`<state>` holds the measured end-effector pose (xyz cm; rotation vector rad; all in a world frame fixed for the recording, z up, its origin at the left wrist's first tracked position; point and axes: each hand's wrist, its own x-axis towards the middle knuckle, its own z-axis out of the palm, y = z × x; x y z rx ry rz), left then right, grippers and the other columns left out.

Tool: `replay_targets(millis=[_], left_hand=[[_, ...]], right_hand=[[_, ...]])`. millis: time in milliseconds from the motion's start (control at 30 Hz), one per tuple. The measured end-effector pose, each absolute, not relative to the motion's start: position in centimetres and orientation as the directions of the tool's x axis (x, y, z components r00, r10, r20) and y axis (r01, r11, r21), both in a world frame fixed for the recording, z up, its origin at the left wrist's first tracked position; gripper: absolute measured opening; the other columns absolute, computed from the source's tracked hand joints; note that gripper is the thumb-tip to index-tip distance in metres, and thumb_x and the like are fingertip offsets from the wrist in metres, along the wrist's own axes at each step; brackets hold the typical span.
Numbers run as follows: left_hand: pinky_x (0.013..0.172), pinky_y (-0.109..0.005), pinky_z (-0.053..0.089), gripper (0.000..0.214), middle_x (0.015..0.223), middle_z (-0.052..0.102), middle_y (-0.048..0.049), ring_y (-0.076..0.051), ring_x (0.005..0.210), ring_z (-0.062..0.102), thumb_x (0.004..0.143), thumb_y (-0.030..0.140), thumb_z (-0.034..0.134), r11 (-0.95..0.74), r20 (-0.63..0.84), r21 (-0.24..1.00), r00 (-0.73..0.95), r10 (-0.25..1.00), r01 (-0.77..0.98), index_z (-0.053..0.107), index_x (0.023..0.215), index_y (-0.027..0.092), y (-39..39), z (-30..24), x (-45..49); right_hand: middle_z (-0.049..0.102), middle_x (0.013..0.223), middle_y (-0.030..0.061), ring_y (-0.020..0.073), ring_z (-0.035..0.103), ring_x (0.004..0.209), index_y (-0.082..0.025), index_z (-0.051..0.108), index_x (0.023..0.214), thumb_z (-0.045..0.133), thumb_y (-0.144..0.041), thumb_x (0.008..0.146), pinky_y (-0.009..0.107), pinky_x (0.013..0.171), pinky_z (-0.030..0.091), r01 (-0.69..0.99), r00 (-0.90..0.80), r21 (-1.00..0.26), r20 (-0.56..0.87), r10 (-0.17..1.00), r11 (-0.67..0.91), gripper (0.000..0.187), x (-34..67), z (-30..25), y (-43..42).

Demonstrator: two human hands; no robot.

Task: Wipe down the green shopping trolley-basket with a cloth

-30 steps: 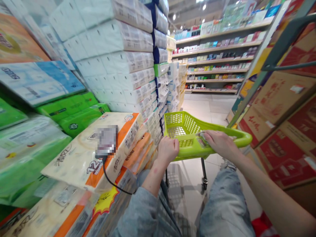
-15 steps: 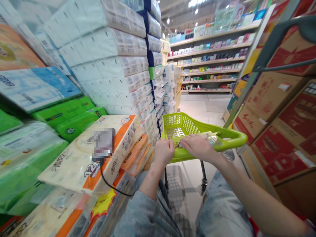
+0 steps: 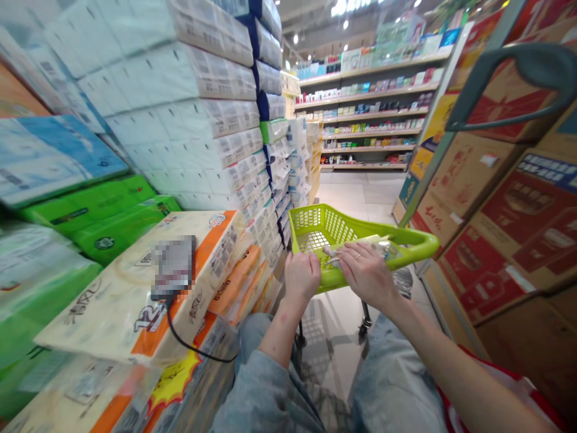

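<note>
A lime-green plastic shopping cart [image 3: 406, 243] stands on the tiled aisle floor in front of me. My left hand [image 3: 301, 275] is curled over the near rim of its basket, fingers wrapped on the edge. My right hand [image 3: 367, 272] lies on a thin cloth or plastic wrapper [image 3: 383, 245] draped along the cart's rim, fingers pressed down on it. A ring shows on one right finger. My knees in grey denim are below the cart.
Tall stacks of tissue packs [image 3: 198, 114] fill the left side, with an orange-and-cream pack [image 3: 135, 294] nearest, a small dark device and cable on it. Red cardboard cartons [image 3: 505, 222] on a rack line the right. Shelves of goods [image 3: 374, 108] close the aisle's far end.
My right hand has slid left along the cart rim toward my left hand, drawing the cloth or wrapper with it. The view has shifted slightly left.
</note>
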<state>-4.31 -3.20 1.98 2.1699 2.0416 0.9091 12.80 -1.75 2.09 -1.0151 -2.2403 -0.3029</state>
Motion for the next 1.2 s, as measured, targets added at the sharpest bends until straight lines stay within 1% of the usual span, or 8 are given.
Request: replay_targets(millis=[133, 233, 400, 533, 700, 967, 1067, 1200], left_hand=[[0.100, -0.038, 0.035, 0.039, 0.091, 0.071, -0.0048, -0.017, 0.092, 0.062, 0.096, 0.025, 0.024, -0.150, 0.426, 0.454, -0.066, 0.902, 0.878, 0.062, 0.092, 0.020, -3.0, 1.7, -3.9], [0.101, -0.038, 0.035, 0.039, 0.098, 0.070, -0.0048, -0.017, 0.098, 0.062, 0.097, 0.026, 0.021, -0.180, 0.439, 0.505, -0.072, 0.896, 0.844, 0.059, 0.103, 0.020, -2.8, 1.6, -4.0], [0.099, -0.036, 0.038, 0.038, 0.103, 0.069, -0.0049, -0.017, 0.100, 0.062, 0.097, 0.026, 0.022, -0.214, 0.418, 0.550, -0.044, 0.908, 0.807, 0.058, 0.104, 0.020, -2.7, 1.7, -4.1], [0.097, -0.038, 0.039, 0.038, 0.104, 0.069, -0.0055, -0.018, 0.097, 0.061, 0.096, 0.026, 0.022, -0.230, 0.429, 0.559, -0.041, 0.902, 0.797, 0.058, 0.105, 0.020, -2.9, 1.9, -4.0], [0.100, -0.042, 0.036, 0.039, 0.103, 0.069, -0.0055, -0.019, 0.097, 0.062, 0.097, 0.027, 0.022, -0.259, 0.448, 0.566, -0.029, 0.894, 0.783, 0.059, 0.106, 0.020, -2.6, 1.7, -3.9], [0.105, -0.045, 0.030, 0.039, 0.100, 0.070, -0.0050, -0.019, 0.098, 0.062, 0.097, 0.028, 0.022, -0.293, 0.483, 0.548, -0.010, 0.875, 0.784, 0.059, 0.106, 0.020, -2.4, 1.2, -3.1], [0.104, -0.046, 0.030, 0.038, 0.096, 0.070, -0.0050, -0.019, 0.095, 0.062, 0.097, 0.028, 0.023, -0.292, 0.499, 0.525, -0.011, 0.867, 0.799, 0.060, 0.105, 0.020, -2.4, 1.3, -2.5], [0.105, -0.047, 0.029, 0.038, 0.094, 0.071, -0.0049, -0.019, 0.092, 0.063, 0.097, 0.028, 0.023, -0.281, 0.504, 0.509, -0.017, 0.864, 0.814, 0.060, 0.104, 0.020, -2.5, 1.2, -2.2]], right_hand=[[0.067, 0.111, 0.0095, 0.0236, 0.052, 0.118, -0.017, 0.062, 0.110, 0.040, -0.024, 0.093, 0.044, 0.107, 0.033, 0.775, -0.389, -0.085, 0.717, 0.579, 0.626, 0.028, 11.1, -0.1, -3.1], [0.062, 0.119, 0.0120, 0.0245, 0.048, 0.123, -0.015, 0.056, 0.120, 0.044, -0.024, 0.091, 0.046, 0.109, 0.030, 0.796, -0.301, -0.086, 0.803, 0.515, 0.599, 0.032, 10.2, -2.3, -3.9], [0.057, 0.127, 0.0119, 0.0253, 0.041, 0.131, -0.017, 0.049, 0.130, 0.045, -0.022, 0.090, 0.047, 0.110, 0.030, 0.784, -0.365, 0.069, 0.855, 0.368, 0.616, 0.040, 11.7, -5.0, -3.1], [0.053, 0.133, 0.0124, 0.0267, 0.038, 0.134, -0.018, 0.046, 0.131, 0.045, -0.019, 0.088, 0.050, 0.110, 0.031, 0.812, -0.305, 0.049, 0.885, 0.351, 0.581, 0.043, 15.0, -5.7, -1.9], [0.053, 0.132, 0.0137, 0.0282, 0.043, 0.130, -0.019, 0.048, 0.127, 0.042, -0.022, 0.090, 0.053, 0.107, 0.034, 0.841, -0.173, -0.071, 0.904, 0.391, 0.536, 0.038, 19.5, -5.2, -0.1], [0.064, 0.113, 0.0139, 0.0262, 0.053, 0.114, -0.015, 0.060, 0.111, 0.033, -0.025, 0.094, 0.050, 0.103, 0.039, 0.858, 0.032, -0.294, 0.849, 0.527, 0.421, 0.034, 22.4, -2.7, 2.3], [0.063, 0.117, 0.0136, 0.0260, 0.052, 0.117, -0.016, 0.060, 0.113, 0.031, -0.026, 0.095, 0.051, 0.106, 0.034, 0.857, 0.009, -0.308, 0.810, 0.587, 0.412, 0.036, 21.0, -2.0, 1.8], [0.060, 0.126, 0.0110, 0.0247, 0.048, 0.124, -0.018, 0.059, 0.116, 0.033, -0.026, 0.095, 0.049, 0.110, 0.029, 0.825, -0.130, -0.260, 0.777, 0.616, 0.501, 0.035, 18.8, -1.3, 0.4]])
